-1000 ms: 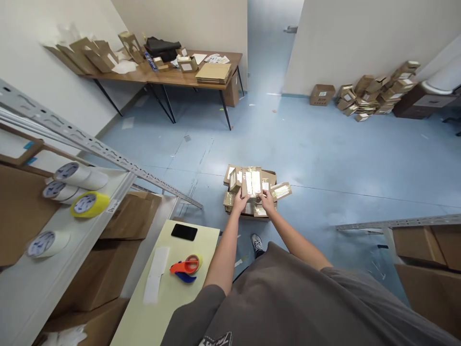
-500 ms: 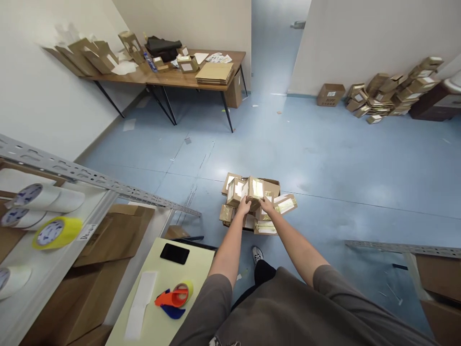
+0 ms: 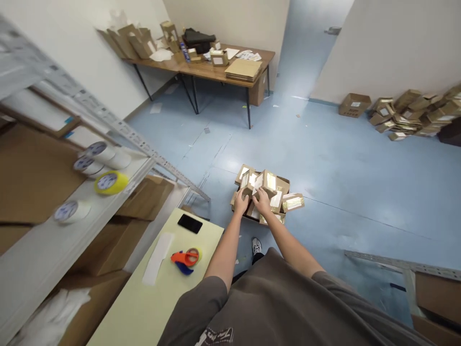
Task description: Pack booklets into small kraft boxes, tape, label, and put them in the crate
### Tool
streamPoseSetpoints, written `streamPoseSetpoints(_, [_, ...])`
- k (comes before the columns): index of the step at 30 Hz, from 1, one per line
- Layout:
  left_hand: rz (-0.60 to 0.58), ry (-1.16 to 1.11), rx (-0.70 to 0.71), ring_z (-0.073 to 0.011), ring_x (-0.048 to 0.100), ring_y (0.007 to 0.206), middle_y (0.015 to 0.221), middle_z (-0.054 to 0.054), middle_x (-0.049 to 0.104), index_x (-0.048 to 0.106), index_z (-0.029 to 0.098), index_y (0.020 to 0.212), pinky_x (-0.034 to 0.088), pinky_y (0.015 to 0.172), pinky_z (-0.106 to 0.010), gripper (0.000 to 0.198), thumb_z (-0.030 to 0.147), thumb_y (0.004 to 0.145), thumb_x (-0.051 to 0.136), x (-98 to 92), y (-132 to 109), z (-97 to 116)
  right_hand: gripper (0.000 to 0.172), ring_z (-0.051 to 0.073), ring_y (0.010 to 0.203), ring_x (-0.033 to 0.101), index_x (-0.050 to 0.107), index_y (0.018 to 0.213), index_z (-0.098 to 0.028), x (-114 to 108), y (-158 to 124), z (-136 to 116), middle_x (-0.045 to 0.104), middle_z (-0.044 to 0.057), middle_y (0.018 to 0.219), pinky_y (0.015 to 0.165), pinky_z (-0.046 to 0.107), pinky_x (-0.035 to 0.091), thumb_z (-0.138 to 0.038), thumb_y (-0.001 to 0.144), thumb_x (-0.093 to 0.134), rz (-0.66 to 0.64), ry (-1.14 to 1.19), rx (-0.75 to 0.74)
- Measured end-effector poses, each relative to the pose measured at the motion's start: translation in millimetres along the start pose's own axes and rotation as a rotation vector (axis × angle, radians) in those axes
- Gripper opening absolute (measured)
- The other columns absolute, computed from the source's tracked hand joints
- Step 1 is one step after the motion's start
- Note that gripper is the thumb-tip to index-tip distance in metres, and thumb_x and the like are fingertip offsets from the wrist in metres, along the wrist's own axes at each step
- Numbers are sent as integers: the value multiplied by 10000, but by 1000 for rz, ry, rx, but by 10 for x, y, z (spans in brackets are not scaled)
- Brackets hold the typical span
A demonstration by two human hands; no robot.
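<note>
An open carton (image 3: 284, 185) on the floor is heaped with small taped cardboard boxes with white labels. My left hand (image 3: 241, 202) is at the near side of a small upright box (image 3: 247, 182), its fingers apart and touching the lower part. Just right of it, my right hand (image 3: 261, 201) has its fingers spread against the near side of a larger box (image 3: 267, 181) on top of the heap. Another labelled box (image 3: 293, 202) juts out over the carton's right side. The undersides of the boxes are hidden.
A pale table (image 3: 137, 310) at lower left bears a phone (image 3: 189, 223) and an orange tape dispenser (image 3: 184, 258). A metal shelf (image 3: 118, 192) with tape rolls stands left. Behind are a wooden desk (image 3: 212, 72), piled boxes (image 3: 414, 113) and another rack (image 3: 399, 263) at lower right.
The larger box, held between both hands before, now rests on the heap. My left hand has shifted to the smaller box beside it, and my right hand has moved to its near side. The view has turned.
</note>
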State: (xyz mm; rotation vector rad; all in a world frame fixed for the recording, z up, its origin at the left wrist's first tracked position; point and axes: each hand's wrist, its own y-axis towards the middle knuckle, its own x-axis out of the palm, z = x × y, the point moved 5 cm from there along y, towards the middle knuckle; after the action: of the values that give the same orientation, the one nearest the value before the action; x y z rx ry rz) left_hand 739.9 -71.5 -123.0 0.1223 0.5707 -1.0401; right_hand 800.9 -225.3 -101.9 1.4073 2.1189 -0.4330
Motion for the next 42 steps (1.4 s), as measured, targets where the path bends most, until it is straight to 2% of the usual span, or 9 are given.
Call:
streamPoseSetpoints(6, [265, -69, 38, -294, 442, 1549, 1623, -153, 542, 528, 157, 1603, 282, 1339, -462, 603, 312, 1023, 574, -1306, -887, -342, 483, 281, 1465, 523, 644, 1441, -160, 690, -402, -1120, 619, 158, 1532, 1282, 484, 368, -296, 1001, 497, -189, 19, -286])
streamPoseSetpoints(13, [649, -28, -20, -264, 459, 1544, 1613, -120, 558, 585, 215, 1544, 334, 1321, -469, 514, 349, 1048, 564, -2941, -2530, -1190, 465, 303, 1358, 598, 646, 1443, -176, 1693, -1451, -2409, 665, 161, 1465, 1209, 511, 466, -275, 1005, 525, -385, -24, -646])
streamPoseSetpoints(17, [812, -25, -131, -276, 464, 1541, 1622, -116, 548, 609, 235, 1517, 352, 1314, -476, 501, 340, 1028, 601, -3577, -3488, -1789, 435, 326, 1370, 578, 676, 1405, -166, 2307, -2195, -2950, 662, 170, 1462, 1191, 516, 485, -288, 1005, 554, -496, -93, -802])
streamPoseSetpoints(20, [887, -49, -213, -276, 459, 1544, 1616, -121, 551, 607, 236, 1516, 357, 1311, -475, 504, 326, 1020, 606, -3831, -4058, -2178, 438, 339, 1373, 562, 677, 1412, -165, 2648, -2614, -3138, 667, 171, 1448, 1182, 526, 485, -288, 1013, 544, -545, -149, -848])
streamPoseSetpoints(25, [879, -66, -308, -290, 430, 1564, 1622, -136, 536, 604, 236, 1510, 336, 1318, -487, 539, 344, 986, 671, -3809, -4544, -2563, 454, 332, 1351, 568, 647, 1428, -147, 2979, -2930, -2984, 664, 179, 1446, 1138, 463, 491, -279, 1002, 558, -674, -353, -744])
streamPoseSetpoints(31, [759, -152, -367, -302, 367, 1606, 1726, -151, 383, 557, 252, 1550, 442, 1239, -485, 588, 331, 978, 670, -3279, -4595, -2778, 372, 311, 1127, 701, 697, 1251, -139, 3271, -2969, -2285, 762, 202, 1171, 937, 372, 523, -390, 1073, 487, -883, -726, -361])
streamPoseSetpoints(34, [743, -180, -418, -316, 510, 1501, 1711, -155, 405, 577, 271, 1533, 524, 1149, -484, 562, 318, 979, 658, -2977, -4615, -2855, 361, 324, 1096, 722, 715, 1237, -186, 3460, -3025, -1980, 777, 183, 1118, 921, 392, 532, -432, 1056, 523, -959, -760, -329])
streamPoseSetpoints(37, [730, -202, -456, -305, 648, 1326, 1688, -159, 440, 606, 273, 1508, 593, 1037, -459, 538, 303, 972, 655, -2723, -4640, -2894, 408, 332, 1165, 707, 666, 1339, -190, 3604, -3057, -1725, 752, 181, 1246, 951, 405, 535, -423, 1016, 576, -951, -756, -286])
streamPoseSetpoints(42, [735, -221, -485, -246, 720, 1143, 1651, -156, 489, 657, 269, 1452, 632, 932, -401, 490, 282, 963, 660, -2537, -4649, -2828, 493, 334, 1227, 694, 556, 1474, -116, 3598, -3003, -1510, 708, 234, 1338, 987, 409, 514, -230, 996, 511, -938, -701, -229])
